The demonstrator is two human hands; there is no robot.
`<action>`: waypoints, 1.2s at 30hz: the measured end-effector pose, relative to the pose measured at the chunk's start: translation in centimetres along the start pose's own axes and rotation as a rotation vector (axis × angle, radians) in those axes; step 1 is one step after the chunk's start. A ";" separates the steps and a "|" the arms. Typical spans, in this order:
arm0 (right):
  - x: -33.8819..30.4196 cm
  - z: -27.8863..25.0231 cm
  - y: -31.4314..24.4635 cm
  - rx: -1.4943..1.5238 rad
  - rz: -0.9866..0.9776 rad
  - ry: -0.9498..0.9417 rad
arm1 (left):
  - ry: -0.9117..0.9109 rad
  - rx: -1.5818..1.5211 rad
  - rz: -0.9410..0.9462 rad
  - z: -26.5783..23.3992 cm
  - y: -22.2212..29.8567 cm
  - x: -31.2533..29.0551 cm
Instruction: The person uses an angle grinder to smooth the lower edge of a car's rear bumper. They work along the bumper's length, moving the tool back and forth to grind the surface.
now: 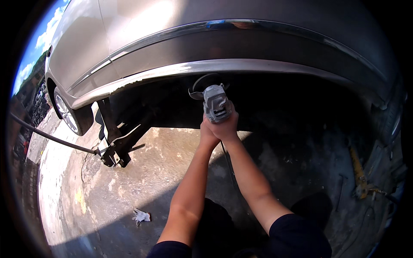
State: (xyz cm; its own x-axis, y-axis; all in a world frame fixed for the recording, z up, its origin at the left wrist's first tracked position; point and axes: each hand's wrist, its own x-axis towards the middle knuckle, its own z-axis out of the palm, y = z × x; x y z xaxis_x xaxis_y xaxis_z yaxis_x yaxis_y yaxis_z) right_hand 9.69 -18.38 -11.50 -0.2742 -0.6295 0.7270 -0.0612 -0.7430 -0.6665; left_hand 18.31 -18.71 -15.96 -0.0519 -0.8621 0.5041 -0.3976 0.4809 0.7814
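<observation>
An angle grinder with a grey head points away from me, held in both hands. My left hand and my right hand are wrapped round its body, close together. The dark disc and its guard reach up to the lower edge of the car's sill. Shadow under the car hides whether the disc touches metal. From beneath my hands a thin black cord runs down between my forearms.
A tan car spans the far side, its wheel at far left. A jack stands below the sill at left, with a long bar or hose. A white glove lies on the concrete. A yellow metal tool lies right.
</observation>
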 end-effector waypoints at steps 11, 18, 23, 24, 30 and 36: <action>0.1 -2.2 1.2 0.032 0.005 0.060 | 0.022 -0.008 0.052 2.5 0.6 0.3; 0.3 -1.8 2.1 -0.064 0.026 0.003 | 0.044 -0.311 -0.075 3.5 -1.7 0.3; 0.6 -3.4 1.3 -0.057 -0.038 0.061 | 0.043 -0.074 0.103 3.8 1.3 1.0; 0.6 -3.4 1.3 -0.042 -0.035 0.059 | 0.034 -0.081 0.096 3.9 1.2 1.0; 0.4 -2.6 0.8 -0.166 -0.014 0.025 | -0.013 -0.060 0.091 3.3 -0.4 0.5; 0.4 -3.8 0.9 -0.155 0.039 0.040 | 0.025 -0.141 0.112 4.2 1.0 0.2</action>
State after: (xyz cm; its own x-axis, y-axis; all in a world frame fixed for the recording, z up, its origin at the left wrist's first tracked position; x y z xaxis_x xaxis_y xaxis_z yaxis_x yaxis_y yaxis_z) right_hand 5.86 -18.42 -12.46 -0.3174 -0.6451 0.6951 -0.1967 -0.6722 -0.7137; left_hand 14.07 -19.10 -16.58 -0.0654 -0.7987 0.5982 -0.2580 0.5926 0.7630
